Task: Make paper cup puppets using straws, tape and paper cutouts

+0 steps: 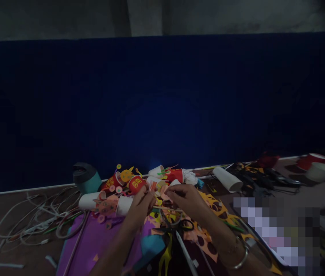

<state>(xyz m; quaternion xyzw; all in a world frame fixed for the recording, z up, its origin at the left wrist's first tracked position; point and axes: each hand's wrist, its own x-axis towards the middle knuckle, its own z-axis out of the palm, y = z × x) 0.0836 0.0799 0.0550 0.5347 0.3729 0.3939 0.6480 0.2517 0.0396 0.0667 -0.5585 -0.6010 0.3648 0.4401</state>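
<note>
My left hand (144, 201) is closed, its fingertips on a small orange-and-clear piece (152, 186). Just to its right, my right hand (184, 195) pinches a pale orange paper piece (164, 191). Both hands are raised over a heap of paper crafts. Behind my left hand lies a red cup with yellow print (136, 184). Black-handled scissors (187, 225) rest below, among cut paper scraps (207, 243). A purple sheet (96, 237) lies under my left forearm. White cups (124, 206) lie beside the hands.
A tangle of white cables (40, 218) covers the left side, beside a teal and dark container (87, 178). On the right are a white cup (228, 179), dark tools (280, 178), a pale bowl (322, 171) and a blurred-out device (277, 237). A blue panel (162, 103) stands behind.
</note>
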